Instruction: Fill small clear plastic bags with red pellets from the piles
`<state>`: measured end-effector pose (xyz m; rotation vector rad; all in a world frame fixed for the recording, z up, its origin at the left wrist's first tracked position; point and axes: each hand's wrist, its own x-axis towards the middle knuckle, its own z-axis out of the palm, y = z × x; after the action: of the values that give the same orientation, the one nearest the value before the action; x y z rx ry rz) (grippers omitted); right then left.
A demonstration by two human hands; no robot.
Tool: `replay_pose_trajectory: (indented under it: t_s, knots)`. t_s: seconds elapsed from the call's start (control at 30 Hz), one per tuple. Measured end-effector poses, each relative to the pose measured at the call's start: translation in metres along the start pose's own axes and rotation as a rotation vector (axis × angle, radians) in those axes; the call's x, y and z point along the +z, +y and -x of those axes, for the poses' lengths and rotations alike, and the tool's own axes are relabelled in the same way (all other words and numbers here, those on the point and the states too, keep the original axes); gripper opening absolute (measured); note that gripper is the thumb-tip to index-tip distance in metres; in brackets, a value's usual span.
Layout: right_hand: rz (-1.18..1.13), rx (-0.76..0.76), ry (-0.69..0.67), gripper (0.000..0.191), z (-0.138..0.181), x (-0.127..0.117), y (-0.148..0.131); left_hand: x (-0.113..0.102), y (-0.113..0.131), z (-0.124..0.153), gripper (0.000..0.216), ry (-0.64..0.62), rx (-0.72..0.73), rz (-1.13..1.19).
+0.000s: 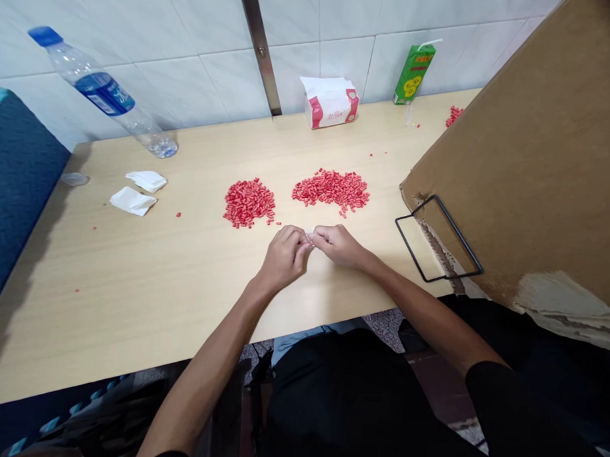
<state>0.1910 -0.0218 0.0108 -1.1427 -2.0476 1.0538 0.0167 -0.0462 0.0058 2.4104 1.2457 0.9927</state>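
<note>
- Standing here, I see the person's left hand (285, 254) and right hand (338, 246) meeting above the pale wood-grain counter (183, 271), midway between two red heaps and its front edge.
- The fingers of both hands are drawn together at the tips, apparently clamped on one small pale-and-red piece (311, 241); they hide most of it.
- What could go wrong, I'd judge: so slight a piece could slip out if either pinch loosens or the two hands pull unevenly, and might then roll over the front edge.
- The forearms reach in from that edge, so a careless forward push with the left knuckles could scatter the rounded heap of short red pellets (249, 203) just beyond them.
- The wider, ragged heap of short red pellets (331, 188) lies beyond the right hand; a sleeve or wrist dragged across it would likely spread it.
- Stray bits, such as a lone red pellet (178, 215) towards the left edge, could easily be overlooked, being so small.
- As for looks, the held piece shows only a whitish sliver and a touch of red; its full shape I cannot tell.
- The heaped pellets are stubby, coral red and matt-looking, lying every which way.
</note>
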Motion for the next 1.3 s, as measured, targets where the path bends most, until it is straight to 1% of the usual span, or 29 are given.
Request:
replay_pose_trajectory:
  t_s: [0.13, 0.33, 0.57, 0.8, 1.07, 1.3]
  knots:
    - [0.007, -0.002, 0.002, 0.033, 0.0007, 0.0002, 0.0012, 0.0000, -0.0001, -0.0001, 0.009, 0.018, 0.024, -0.001]
    - [0.006, -0.006, 0.005, 0.033, 0.0009, 0.0002, 0.0014, 0.0003, -0.0007, 0.0003, 0.010, 0.022, 0.022, 0.001]
    - [-0.014, -0.007, 0.048, 0.036, 0.0002, 0.0017, 0.0024, -0.0016, 0.0004, -0.0009, 0.014, 0.026, -0.047, 0.042]
    - [-0.078, -0.005, 0.051, 0.035, 0.0011, 0.0002, 0.0033, -0.0037, -0.0020, 0.0000, 0.022, 0.034, -0.086, 0.133]
    - [-0.193, -0.027, 0.030, 0.037, 0.0008, -0.0016, 0.0046, -0.0036, -0.0050, 0.0000, 0.019, 0.040, -0.155, 0.247]
    - [-0.195, -0.024, 0.007, 0.035, 0.0015, -0.0014, 0.0049, -0.0049, -0.0052, -0.0016, 0.014, 0.050, -0.167, 0.270]
